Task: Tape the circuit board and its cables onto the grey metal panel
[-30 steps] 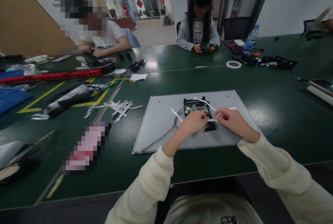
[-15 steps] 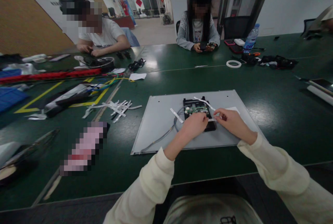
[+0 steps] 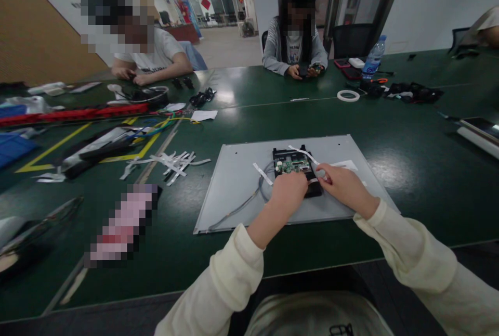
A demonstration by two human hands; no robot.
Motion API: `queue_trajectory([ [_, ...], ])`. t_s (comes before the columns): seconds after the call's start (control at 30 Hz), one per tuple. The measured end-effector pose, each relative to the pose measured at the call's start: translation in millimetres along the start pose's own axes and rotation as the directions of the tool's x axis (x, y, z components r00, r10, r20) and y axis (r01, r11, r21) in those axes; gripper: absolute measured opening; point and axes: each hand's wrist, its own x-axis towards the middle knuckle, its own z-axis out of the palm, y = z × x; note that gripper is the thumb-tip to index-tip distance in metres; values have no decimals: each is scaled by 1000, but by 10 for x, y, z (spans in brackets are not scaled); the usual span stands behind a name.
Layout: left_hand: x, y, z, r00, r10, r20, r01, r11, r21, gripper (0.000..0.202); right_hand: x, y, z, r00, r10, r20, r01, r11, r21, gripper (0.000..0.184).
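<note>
Open office hall, ceiling lights in rows, brown wall with a white sign at left, white wall at right. Long dark green table, glossy, catching the lights, yellow tape lines toward the left end.

Flat on the table straight ahead, a grey metal panel. On its middle, a black tray holding a small green circuit board. From the board's left side, a grey cable curving down toward the panel's near left corner. White tape strips stuck across the cable and over the tray's far corner.

Left hand curled, knuckles up, resting at the near edge of the board, fingers bent in close; whether anything is pinched under them, cannot tell. Right hand just beside it, nearly touching, thumb and forefinger narrowed on the end of a white strip at the tray's right edge. Cream sleeves on both arms.

Left of the panel, a scatter of loose white strips; farther left, a red bar, coloured wires, black pieces. Far side: a person in white bent over a black part, a person in grey holding a small device. To the right, a roll of tape, a water bottle, black cables.
</note>
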Motion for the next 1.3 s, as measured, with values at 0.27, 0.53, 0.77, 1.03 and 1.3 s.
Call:
queue_trajectory([
  [0.27,-69,-63,-45,993,-115,20,114,993,34,25,-32,75,-71,993,116,-12,-117,980,-163,26],
  [0.53,-88,-128,21,997,-71,-26,72,997,36,23,-37,160,-78,990,133,-41,-135,988,-68,23],
  [0.77,-40,-708,-254,945,-223,-238,215,975,-59,24,-24,191,-84,992,107,-73,-98,988,118,22],
  [1.03,23,-1395,-33,909,-356,-217,299,919,-256,23,-27,196,-74,994,89,-69,-77,986,151,23],
  [1.3,24,-1380,21,924,-320,-211,256,925,-281,13,-39,192,-73,997,70,-45,-61,984,169,24],
])
